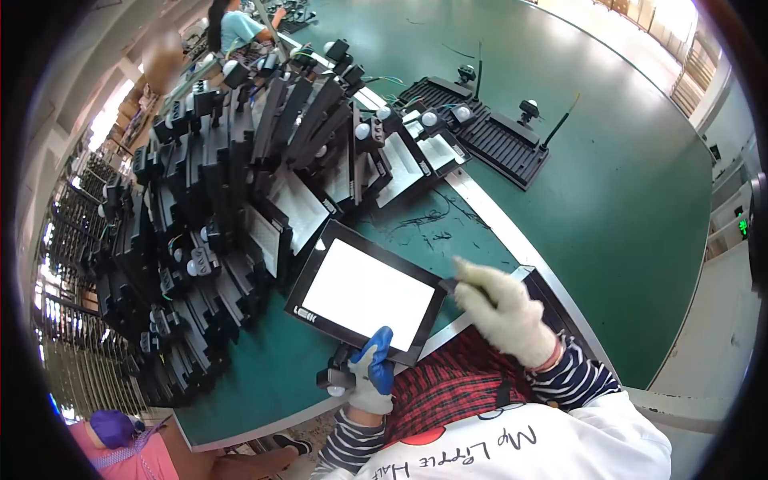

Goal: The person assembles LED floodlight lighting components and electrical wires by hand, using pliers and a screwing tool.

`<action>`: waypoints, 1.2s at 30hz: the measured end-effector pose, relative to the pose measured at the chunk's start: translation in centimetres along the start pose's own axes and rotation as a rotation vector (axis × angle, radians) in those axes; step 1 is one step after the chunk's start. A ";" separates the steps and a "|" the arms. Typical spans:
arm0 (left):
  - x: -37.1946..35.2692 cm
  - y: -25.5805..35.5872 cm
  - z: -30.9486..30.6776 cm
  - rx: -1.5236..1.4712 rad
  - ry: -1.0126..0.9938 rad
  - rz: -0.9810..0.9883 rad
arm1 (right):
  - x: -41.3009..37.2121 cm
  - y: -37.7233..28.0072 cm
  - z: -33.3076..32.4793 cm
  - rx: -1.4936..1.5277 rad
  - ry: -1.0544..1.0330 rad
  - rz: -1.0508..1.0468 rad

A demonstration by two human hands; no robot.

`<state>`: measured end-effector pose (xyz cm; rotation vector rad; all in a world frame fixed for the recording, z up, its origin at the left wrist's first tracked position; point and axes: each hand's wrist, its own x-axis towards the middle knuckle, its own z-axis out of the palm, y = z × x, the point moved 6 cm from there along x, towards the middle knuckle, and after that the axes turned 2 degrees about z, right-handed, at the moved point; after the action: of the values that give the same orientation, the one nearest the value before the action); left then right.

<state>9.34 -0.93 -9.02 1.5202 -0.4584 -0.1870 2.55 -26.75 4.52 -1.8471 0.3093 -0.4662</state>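
Note:
A black-framed LED floodlight [432,314] with a bright white panel lies tilted in front of me, over the table's near edge. My left hand [372,372], in a white glove with blue-coated fingers, grips its lower edge, thumb on the panel. Below that edge hangs the light's motion sensor [336,378], a black housing with a white dome. My right hand [508,316], in a white glove, is closed beside the floodlight's right corner. A small dark thing [450,284] shows at its fingertips; its kind cannot be made out.
Many black floodlights [200,176] with sensors stand stacked on the left. Two more [508,144] lie face down on the green table [616,200]. Dark scraps [436,216] lie near a metal edge strip [488,208]. One person [240,32] sits far back, another [160,448] lower left.

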 end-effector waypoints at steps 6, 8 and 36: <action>-1.4 0.3 -0.1 0.208 -0.154 0.045 | 0.0 1.5 1.6 -0.267 0.067 0.078; -1.1 -0.4 -0.2 0.131 -0.137 -0.111 | 0.4 2.0 1.8 -0.233 0.042 0.071; -0.2 3.9 1.2 -0.178 -0.010 -0.533 | 7.8 -4.6 1.5 0.075 0.096 -0.264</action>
<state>8.02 -1.77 -5.25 1.4383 -0.0319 -0.6338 10.06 -27.37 9.74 -1.8027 0.1093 -0.7398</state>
